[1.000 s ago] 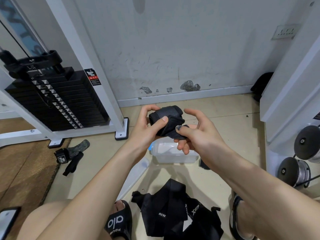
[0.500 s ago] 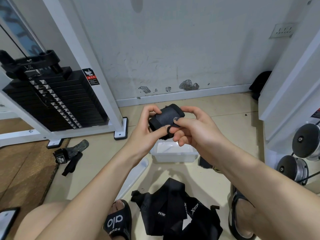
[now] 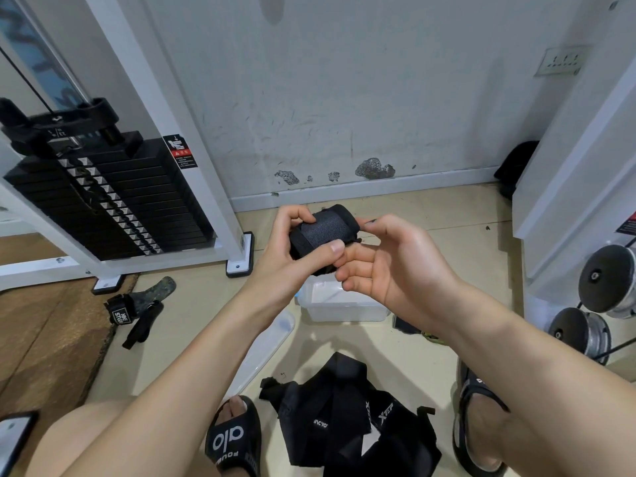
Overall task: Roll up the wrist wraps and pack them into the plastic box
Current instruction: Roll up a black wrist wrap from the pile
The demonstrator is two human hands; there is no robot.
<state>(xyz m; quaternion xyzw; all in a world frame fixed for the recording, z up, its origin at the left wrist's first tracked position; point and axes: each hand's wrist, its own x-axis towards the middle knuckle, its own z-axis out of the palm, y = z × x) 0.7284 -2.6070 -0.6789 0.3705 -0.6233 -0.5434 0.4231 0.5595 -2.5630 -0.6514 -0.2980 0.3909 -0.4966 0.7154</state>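
A rolled black and grey wrist wrap (image 3: 321, 232) is held in the air above the clear plastic box (image 3: 344, 306). My left hand (image 3: 292, 256) grips the roll, thumb across its front and fingers behind it. My right hand (image 3: 389, 266) touches the roll's right end with its fingertips, the fingers curled loosely toward it. The box stands open on the floor below my hands, partly hidden by them. Several more black wraps (image 3: 347, 418) lie in a pile on the floor between my feet.
A clear lid (image 3: 265, 352) lies left of the box. Black straps (image 3: 137, 304) lie on the floor at the left, by the white frame foot (image 3: 241, 259) of the weight stack machine (image 3: 103, 194). Dumbbells (image 3: 599, 304) are at the right. A small dark item (image 3: 406, 327) lies right of the box.
The roll has been turned and tightened between both hands, its loose tail now wound in. My right hand has opened somewhat and shifted to the roll's right end.
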